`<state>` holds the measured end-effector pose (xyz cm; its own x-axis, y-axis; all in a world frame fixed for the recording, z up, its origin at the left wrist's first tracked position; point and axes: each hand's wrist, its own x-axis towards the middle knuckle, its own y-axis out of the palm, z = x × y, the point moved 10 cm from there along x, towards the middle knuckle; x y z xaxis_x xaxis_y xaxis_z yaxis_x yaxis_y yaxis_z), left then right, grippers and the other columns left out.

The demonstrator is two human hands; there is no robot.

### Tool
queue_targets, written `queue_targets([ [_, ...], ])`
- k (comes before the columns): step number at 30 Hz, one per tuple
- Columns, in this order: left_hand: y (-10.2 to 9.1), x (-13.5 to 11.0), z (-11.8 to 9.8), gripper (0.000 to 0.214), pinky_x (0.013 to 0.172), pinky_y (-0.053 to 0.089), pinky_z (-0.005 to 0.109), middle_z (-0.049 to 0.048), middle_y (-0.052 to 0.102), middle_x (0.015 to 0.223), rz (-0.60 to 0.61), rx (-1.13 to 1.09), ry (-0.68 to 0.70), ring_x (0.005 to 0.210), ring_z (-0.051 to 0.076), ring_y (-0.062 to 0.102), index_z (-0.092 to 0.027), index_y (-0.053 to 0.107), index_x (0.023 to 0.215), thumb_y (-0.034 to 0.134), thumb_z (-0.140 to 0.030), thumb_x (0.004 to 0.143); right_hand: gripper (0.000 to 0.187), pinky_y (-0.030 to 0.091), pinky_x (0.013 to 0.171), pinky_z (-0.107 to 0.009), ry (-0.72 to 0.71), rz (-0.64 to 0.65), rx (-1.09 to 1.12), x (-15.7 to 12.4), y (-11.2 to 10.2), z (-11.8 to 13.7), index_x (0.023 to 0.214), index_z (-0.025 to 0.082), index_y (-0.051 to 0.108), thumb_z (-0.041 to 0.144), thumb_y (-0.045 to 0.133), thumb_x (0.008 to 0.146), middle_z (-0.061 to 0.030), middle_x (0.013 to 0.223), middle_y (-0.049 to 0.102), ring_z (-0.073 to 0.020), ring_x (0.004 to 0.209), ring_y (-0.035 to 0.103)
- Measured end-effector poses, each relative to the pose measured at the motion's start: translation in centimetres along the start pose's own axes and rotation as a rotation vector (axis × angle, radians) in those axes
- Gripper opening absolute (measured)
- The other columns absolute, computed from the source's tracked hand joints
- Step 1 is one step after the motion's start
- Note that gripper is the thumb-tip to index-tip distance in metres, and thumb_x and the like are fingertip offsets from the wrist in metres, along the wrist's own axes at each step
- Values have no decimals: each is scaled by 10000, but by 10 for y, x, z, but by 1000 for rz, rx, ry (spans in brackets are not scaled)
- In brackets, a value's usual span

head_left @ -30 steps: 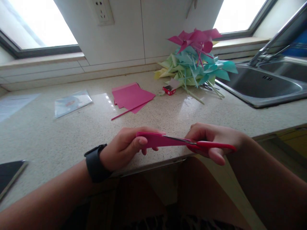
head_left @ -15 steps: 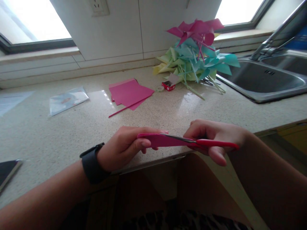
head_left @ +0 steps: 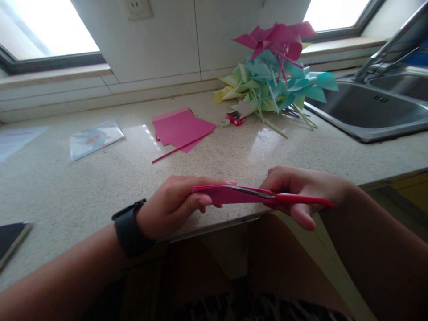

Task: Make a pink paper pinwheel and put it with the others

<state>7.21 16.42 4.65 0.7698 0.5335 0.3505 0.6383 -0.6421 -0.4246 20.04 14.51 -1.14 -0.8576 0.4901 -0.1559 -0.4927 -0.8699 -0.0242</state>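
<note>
Between the thumb and fingers of my left hand (head_left: 175,203) is a piece of pink paper (head_left: 230,195), seen nearly edge-on above the counter's front edge. My right hand (head_left: 302,191) is closed on the red-handled scissors (head_left: 297,199). The metal blades lie along the pink paper and point left toward my left fingers. Part of the paper's right end is hidden behind the scissors and my right hand. Farther back on the counter lie several pink paper sheets (head_left: 183,127), with a thin pink stick (head_left: 169,154) resting across their near corner.
Paper pinwheels (head_left: 277,76) in pink, blue, green and yellow are heaped at the back right, beside a steel sink (head_left: 357,116). Near them sit a small open red box (head_left: 236,118) and a tape roll (head_left: 224,123). A clear plastic packet (head_left: 96,139) lies at left, a dark flat object (head_left: 11,240) nearer.
Both hands keep almost the same pose around the paper and scissors. The view has shifted very slightly; nothing was picked up or let go.
</note>
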Motion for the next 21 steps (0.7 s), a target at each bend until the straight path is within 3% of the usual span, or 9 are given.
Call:
queue_targets([
  [6, 0, -2, 2, 474, 616, 554, 231, 113, 751, 950, 2, -9, -11, 699, 136, 657, -117, 621, 1326, 442, -441, 1030, 572, 155, 358, -188, -23, -7, 17, 1, 0, 3, 600, 176, 434, 586, 821, 696, 93, 507, 384, -31, 437, 258],
  [15, -5, -6, 6, 437, 582, 506, 237, 113, 717, 1014, -51, 11, -17, 724, 151, 623, -205, 574, 1399, 431, -403, 1037, 599, 156, 353, -184, -120, -113, 110, -2, -5, 8, 575, 157, 479, 607, 876, 575, 97, 486, 412, -21, 415, 299],
  [17, -4, -6, 8, 442, 583, 513, 227, 108, 695, 1033, -68, -28, -27, 754, 152, 616, -234, 534, 1434, 423, -399, 1039, 570, 172, 348, -192, -173, -225, 120, -8, -13, 8, 609, 157, 531, 617, 867, 588, 82, 486, 460, -32, 399, 337],
  [21, 0, -6, 9, 441, 655, 545, 243, 96, 643, 1065, -108, -94, -35, 837, 162, 601, -285, 479, 1470, 392, -388, 1050, 388, 348, 447, -215, -415, -676, 59, -31, -41, 22, 738, 184, 629, 512, 835, 725, 22, 630, 618, -94, 514, 506],
])
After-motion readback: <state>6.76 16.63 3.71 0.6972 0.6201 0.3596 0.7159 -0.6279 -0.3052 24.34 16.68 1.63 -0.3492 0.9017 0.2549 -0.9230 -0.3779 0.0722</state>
